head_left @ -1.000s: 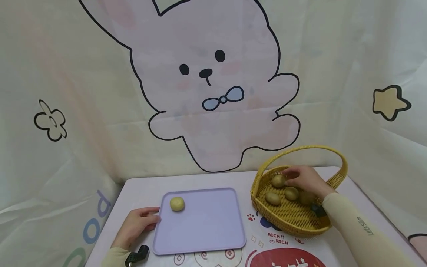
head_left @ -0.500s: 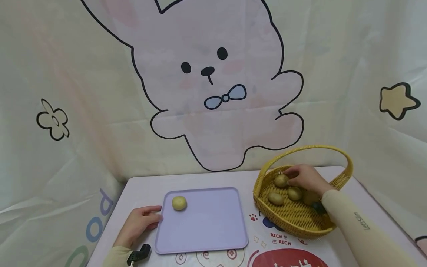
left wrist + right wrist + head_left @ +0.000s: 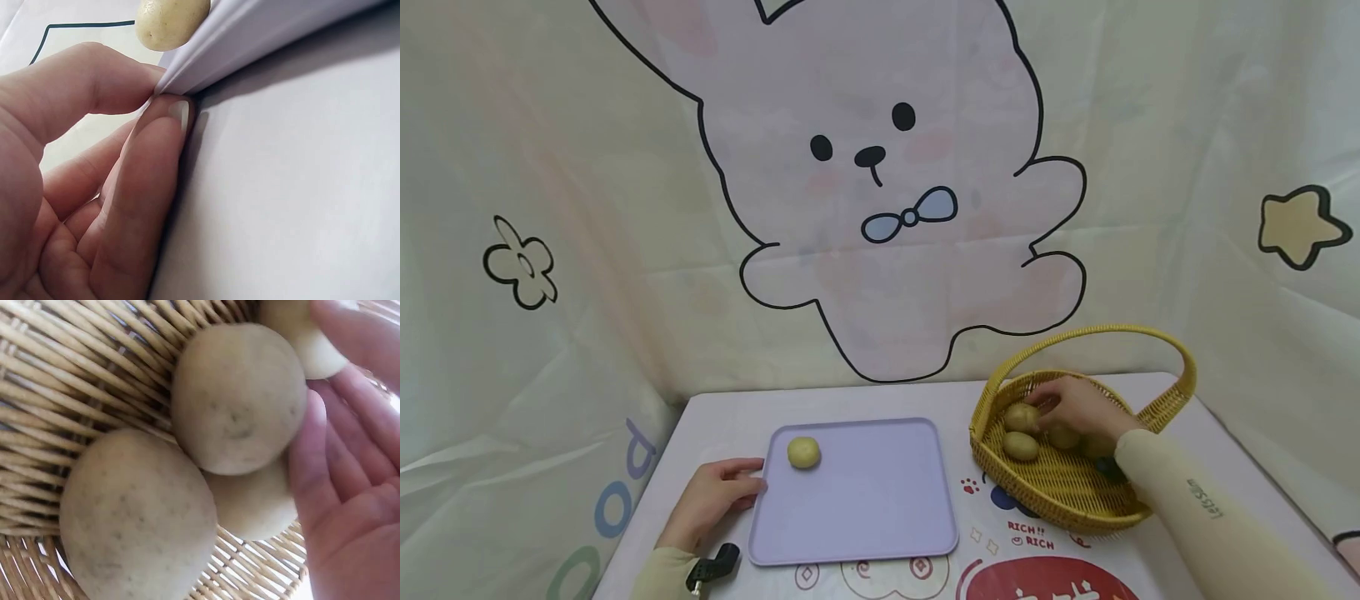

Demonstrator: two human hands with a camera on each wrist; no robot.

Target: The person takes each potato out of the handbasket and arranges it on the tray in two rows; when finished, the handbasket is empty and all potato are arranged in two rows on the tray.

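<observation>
My left hand (image 3: 711, 500) pinches the left rim of a lilac tray (image 3: 872, 508), thumb below and a finger on top in the left wrist view. One peeled-looking potato (image 3: 803, 452) sits near the tray's back left corner. Inside a yellow wicker basket (image 3: 1052, 500) my right hand (image 3: 1078, 406) holds a potato (image 3: 1021, 417) by its fingertips, at the basket's back left. Below it lies another potato (image 3: 1021, 447), close against it. More potatoes (image 3: 237, 400) are partly hidden under the hand in the head view; the right wrist view shows them beside the thumb.
The basket's tall arched handle (image 3: 1097, 329) rises behind and above my right hand. A white table (image 3: 842, 404) with printed drawings bears tray and basket. A curtain (image 3: 700, 333) with a cartoon rabbit hangs behind it.
My right hand has moved slightly left and toward me within the basket, and the potato at its fingertips has shifted with it, close to its neighbour. My left hand stays at the tray.
</observation>
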